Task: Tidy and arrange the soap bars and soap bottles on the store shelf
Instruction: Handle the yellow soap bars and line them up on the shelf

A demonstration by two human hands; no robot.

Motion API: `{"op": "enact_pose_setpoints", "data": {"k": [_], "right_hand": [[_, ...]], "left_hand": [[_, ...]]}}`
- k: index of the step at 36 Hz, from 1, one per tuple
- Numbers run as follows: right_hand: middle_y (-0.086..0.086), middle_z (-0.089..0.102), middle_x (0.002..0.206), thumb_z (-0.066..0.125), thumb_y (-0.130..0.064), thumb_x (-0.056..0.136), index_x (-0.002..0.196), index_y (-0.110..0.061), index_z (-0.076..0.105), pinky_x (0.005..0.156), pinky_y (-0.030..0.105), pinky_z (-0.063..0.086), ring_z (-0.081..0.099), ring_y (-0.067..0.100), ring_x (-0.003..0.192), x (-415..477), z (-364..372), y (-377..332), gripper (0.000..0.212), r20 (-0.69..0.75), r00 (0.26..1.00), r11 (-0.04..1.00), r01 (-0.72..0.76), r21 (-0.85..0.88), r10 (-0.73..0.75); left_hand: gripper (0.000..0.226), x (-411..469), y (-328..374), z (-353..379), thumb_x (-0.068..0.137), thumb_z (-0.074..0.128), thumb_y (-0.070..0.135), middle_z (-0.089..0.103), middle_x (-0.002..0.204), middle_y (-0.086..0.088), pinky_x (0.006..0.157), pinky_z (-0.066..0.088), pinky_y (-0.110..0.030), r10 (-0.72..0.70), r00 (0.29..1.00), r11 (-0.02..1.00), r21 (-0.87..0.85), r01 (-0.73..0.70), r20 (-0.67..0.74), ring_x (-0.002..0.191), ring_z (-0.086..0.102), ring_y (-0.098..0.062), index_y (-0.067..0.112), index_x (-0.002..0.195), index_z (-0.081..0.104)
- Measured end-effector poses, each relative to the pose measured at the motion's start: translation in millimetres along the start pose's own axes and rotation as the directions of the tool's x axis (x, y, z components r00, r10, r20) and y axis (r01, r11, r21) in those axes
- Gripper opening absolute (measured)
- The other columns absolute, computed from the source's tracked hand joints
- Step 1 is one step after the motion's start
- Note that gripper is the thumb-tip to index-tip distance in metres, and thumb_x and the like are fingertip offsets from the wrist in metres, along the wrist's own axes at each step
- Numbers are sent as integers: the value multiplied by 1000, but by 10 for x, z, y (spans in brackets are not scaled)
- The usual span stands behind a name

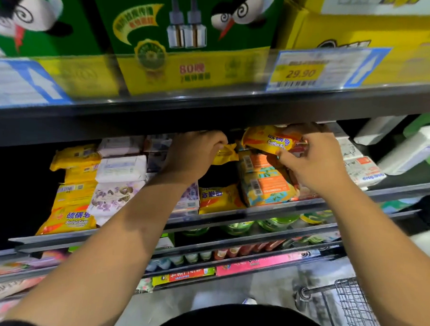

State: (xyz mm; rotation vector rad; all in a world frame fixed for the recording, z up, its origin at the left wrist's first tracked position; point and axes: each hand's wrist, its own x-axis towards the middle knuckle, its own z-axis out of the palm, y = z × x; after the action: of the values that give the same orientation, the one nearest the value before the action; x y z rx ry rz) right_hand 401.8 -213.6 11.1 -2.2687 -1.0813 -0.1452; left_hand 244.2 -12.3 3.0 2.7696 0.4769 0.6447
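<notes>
Both my hands reach into the soap shelf (231,216). My left hand (193,153) pinches the crimped end of a yellow soap packet (225,154). My right hand (315,159) grips another yellow sulfur soap packet (269,139), lifted just under the upper shelf's edge. Below them stands a stack of orange-and-teal soap packs (267,185), and a yellow soap bar (220,197) lies at the shelf front. A column of yellow soap bars (72,193) and white and floral soap packs (119,181) fills the left part. White soap bottles (416,147) stand at the far right.
The shelf above carries green and yellow boxes (189,38) and a 29.90 price tag (301,73). White soap boxes (361,166) sit right of my right hand. Lower shelves hold green tubs (275,223) and pink packs (258,264). A wire cart (350,309) stands at the bottom right.
</notes>
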Motion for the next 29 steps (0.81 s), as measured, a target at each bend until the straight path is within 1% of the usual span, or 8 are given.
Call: {"op": "enact_pose_setpoints", "data": {"k": [3,5,9,15,20,23,26,29], "right_hand": [[-17,48,54,77,-26,84,66,-26,56,64,27,31,49,11,55,21,-29,-54,28,16,999,999,36,-24,-36],[-12,54,65,77,-23,84,83,-18,70,68,27,33,52,15,65,36,-38,-84,9,14,998,998,54,-30,-54],[-6,55,88,79,-21,82,109,-13,72,75,24,34,49,14,85,70,-41,-98,28,-29,997,996,70,-49,-71],[-3,59,87,79,-16,80,106,-10,74,74,24,34,50,14,83,43,-40,-91,27,-33,996,997,79,-4,-79],[6,70,89,81,-17,79,104,-11,74,72,29,40,55,18,79,43,-5,-73,27,-20,998,997,65,34,-65],[12,72,94,83,-19,79,105,-11,74,73,33,46,62,28,85,48,12,-70,29,-28,996,996,85,38,-84],[8,72,100,83,-21,81,108,-12,73,75,27,41,60,21,89,51,33,-64,30,-25,995,994,97,47,-96],[-1,67,88,81,-26,83,107,-15,73,67,20,37,57,15,83,62,41,-65,27,17,997,996,75,49,-76]], "left_hand": [[16,11,41,-17,93,63,21,75,95,-7,73,52,-35,-2,999,996,-87,-1,-36,88,69,-29,15,101,76],[15,37,83,-31,95,64,20,73,97,-6,69,41,-27,-5,999,997,-81,2,-40,89,67,-26,15,103,75],[17,39,40,45,98,59,17,69,108,-9,71,36,-27,-28,998,998,-47,31,62,96,64,-26,13,110,71],[24,-72,-92,122,99,52,11,61,120,-8,84,42,-32,-68,981,997,49,60,180,108,59,-29,13,116,69],[23,-40,-32,75,97,57,13,63,114,-12,82,45,-38,-16,988,996,88,2,154,105,60,-34,10,114,72],[24,-35,16,114,97,56,15,62,114,-10,82,47,-37,-32,973,994,109,7,229,105,60,-30,11,114,71],[21,-71,70,228,96,58,14,65,114,-8,90,51,-39,-42,958,993,121,7,285,107,61,-27,15,112,72],[20,-89,37,309,96,59,17,63,112,-6,95,44,-40,-25,947,990,138,-21,321,112,54,-26,19,109,73]]}}
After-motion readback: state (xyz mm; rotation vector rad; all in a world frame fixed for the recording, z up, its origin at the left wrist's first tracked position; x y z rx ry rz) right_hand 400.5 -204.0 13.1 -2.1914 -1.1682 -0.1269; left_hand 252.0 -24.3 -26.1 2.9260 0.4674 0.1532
